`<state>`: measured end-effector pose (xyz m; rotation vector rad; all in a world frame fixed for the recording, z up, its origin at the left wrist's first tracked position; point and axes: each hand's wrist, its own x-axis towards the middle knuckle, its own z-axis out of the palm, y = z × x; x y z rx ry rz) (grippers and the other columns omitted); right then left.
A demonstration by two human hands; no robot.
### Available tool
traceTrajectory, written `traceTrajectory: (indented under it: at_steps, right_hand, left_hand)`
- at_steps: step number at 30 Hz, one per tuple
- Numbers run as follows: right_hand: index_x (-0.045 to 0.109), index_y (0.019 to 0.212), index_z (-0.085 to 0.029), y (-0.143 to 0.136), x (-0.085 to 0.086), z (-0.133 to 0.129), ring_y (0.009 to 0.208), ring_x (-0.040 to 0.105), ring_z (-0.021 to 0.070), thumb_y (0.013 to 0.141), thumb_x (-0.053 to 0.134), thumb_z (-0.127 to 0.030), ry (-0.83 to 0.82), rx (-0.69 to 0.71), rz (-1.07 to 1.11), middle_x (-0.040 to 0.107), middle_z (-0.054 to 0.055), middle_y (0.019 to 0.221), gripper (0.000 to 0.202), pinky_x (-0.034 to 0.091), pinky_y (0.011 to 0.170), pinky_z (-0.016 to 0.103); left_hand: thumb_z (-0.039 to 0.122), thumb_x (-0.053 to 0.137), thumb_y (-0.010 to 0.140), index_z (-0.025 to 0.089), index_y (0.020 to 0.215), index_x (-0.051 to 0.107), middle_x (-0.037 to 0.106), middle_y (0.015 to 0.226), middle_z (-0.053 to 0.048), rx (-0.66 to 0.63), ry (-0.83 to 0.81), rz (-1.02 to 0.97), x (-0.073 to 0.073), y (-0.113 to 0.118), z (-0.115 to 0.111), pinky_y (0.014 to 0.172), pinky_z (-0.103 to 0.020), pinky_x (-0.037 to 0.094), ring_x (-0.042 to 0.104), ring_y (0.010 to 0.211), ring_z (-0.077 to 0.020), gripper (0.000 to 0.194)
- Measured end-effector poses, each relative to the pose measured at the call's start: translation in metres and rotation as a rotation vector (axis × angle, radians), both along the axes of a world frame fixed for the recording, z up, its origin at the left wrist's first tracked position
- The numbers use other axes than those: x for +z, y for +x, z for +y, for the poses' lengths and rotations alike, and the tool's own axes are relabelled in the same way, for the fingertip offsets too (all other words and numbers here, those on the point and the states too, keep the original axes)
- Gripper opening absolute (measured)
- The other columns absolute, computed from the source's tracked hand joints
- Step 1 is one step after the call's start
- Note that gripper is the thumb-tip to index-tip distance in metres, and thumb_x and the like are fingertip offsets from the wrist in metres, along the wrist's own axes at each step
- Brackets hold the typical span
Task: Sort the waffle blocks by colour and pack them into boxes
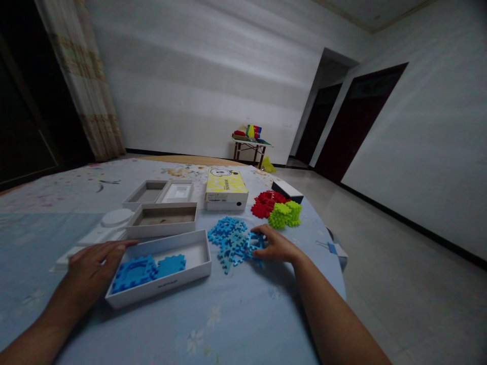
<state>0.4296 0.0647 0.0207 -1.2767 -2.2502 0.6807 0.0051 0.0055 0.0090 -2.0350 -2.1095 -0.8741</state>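
Note:
My left hand (93,263) is at the left end of a white open box (194,276), its thumb and fingers at the box's far left corner. Inside that box lie blue interlocking plastic pieces (171,265), with bare floor at its right end. To the right of the box spreads a loose pile of blue toothed pieces (230,238). At the pile's right edge, my right hand (276,246) has thumb and fingers closed around a blue building piece (254,244) with openings in it. The fingers partly cover that piece.
Behind the pile are red pieces (268,203), lime green pieces (284,214) and a dark-sided white box (288,191). A yellow-and-white carton (226,190) stands farther back. Grey-lined trays (162,230) lie behind my box. A blue binder clip (332,248) sits near the table's right edge.

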Motion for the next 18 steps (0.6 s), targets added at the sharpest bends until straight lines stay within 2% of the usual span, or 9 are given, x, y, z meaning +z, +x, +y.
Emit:
traceTrajectory:
  at_steps: [8,13,18]
  right_hand:
    - [0.047,0.125,-0.018,-0.027,-0.011,0.012,0.113,0.045,0.0235,0.066,0.067,-0.024,0.101,-0.009,0.085,0.05,0.01,0.121,0.063,0.038,0.095,0.038]
    - [0.046,0.127,-0.016,-0.03,-0.014,0.017,0.113,0.047,0.0239,0.065,0.067,-0.024,-0.006,-0.011,0.006,0.052,0.011,0.123,0.066,0.036,0.098,0.039]
    - [0.052,0.123,-0.02,-0.02,-0.001,0.006,0.105,0.053,0.023,0.065,0.069,-0.034,-0.119,0.075,-0.05,0.057,0.008,0.118,0.062,0.041,0.092,0.037]
  left_hand:
    - [0.042,0.027,0.085,0.02,0.102,0.065,0.067,0.109,-0.007,-0.029,-0.042,-0.051,-0.007,-0.006,0.003,0.097,-0.04,0.035,0.054,0.109,-0.0227,0.048]
    - [0.043,0.027,0.085,0.019,0.102,0.065,0.067,0.109,-0.008,-0.036,-0.023,-0.06,-0.007,-0.004,0.002,0.099,-0.04,0.032,0.053,0.109,-0.0229,0.048]
    - [0.044,0.026,0.086,0.02,0.099,0.066,0.068,0.105,-0.008,-0.05,0.007,-0.045,-0.006,-0.001,0.002,0.097,-0.039,0.033,0.055,0.106,-0.0225,0.048]
